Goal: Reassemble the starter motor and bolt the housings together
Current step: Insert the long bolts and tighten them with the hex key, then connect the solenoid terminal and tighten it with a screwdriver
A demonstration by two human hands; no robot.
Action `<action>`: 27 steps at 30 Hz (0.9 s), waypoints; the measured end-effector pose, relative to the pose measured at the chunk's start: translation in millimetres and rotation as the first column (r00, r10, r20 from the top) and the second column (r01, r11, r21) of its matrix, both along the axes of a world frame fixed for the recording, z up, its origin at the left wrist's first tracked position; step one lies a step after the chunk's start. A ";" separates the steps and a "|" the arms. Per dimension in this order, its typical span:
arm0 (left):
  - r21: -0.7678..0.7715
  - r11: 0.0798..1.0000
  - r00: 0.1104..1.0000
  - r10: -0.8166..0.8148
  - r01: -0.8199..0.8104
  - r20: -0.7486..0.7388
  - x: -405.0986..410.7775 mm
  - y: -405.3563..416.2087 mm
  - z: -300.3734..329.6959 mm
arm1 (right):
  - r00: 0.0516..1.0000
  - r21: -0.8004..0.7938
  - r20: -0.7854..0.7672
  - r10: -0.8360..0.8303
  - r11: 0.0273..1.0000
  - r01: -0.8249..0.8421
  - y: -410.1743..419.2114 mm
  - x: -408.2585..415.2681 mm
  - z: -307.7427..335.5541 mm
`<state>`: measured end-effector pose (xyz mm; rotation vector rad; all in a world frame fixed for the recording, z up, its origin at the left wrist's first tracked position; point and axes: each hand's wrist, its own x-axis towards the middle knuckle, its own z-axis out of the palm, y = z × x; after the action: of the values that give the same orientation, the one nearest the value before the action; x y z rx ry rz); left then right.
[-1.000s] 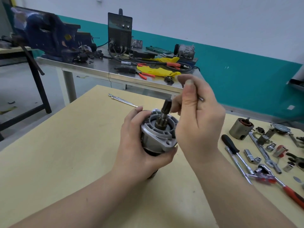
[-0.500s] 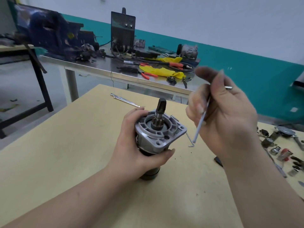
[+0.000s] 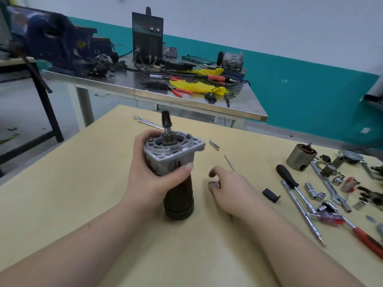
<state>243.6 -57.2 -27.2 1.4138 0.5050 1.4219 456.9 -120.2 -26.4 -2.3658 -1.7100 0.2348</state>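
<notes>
Gripped upright on the pale wooden tabletop (image 3: 83, 204) by the left hand (image 3: 151, 179): the starter motor (image 3: 174, 168), dark cylindrical body standing on its base, silver flanged housing (image 3: 176, 149) on top and the geared shaft (image 3: 166, 121) pointing up out of its middle. Fingers wrapped round the far side of the housing, thumb (image 3: 184, 169) pressed across the near side just under the flange.

Resting low on the tabletop just to the right of the motor, apart from it: the right hand (image 3: 230, 189), fingers loosely curled, thumb and forefinger tips close together near the surface. Cannot tell whether anything small is pinched between them. Just beyond the fingertips, a thin metal pin (image 3: 229, 163) lying on the wood; whether touched by the hand, unclear. Farther back, a short bolt (image 3: 214, 145) lying near the corner of the flange, and a long slim bolt (image 3: 148, 122) behind the motor.

Spread along the right side of the tabletop: a small black block (image 3: 271, 195), a black-handled screwdriver (image 3: 289, 179), a long chrome extension bar (image 3: 302, 212), a red-handled ratchet (image 3: 352, 226), loose sockets (image 3: 310, 190), a chrome wrench (image 3: 329, 183) and a copper-wound cylindrical motor part (image 3: 300, 156), standing upright.

Behind, a steel workbench (image 3: 186, 96) carrying a blue vise (image 3: 56, 46), a black welding unit (image 3: 147, 34), yellow cloth (image 3: 196, 87) and red-handled pliers (image 3: 182, 91), against a teal and white wall.
</notes>
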 end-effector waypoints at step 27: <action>0.443 0.854 0.743 0.480 -0.274 -0.466 -53.8 38.8 30.1 | 0.747 0.616 -0.556 0.365 0.784 0.076 32.3 -97.6 99.5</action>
<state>189.8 -18.4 2.9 2.1406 1.0147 1.4435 359.3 -87.9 73.1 -1.4166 -1.3407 0.4086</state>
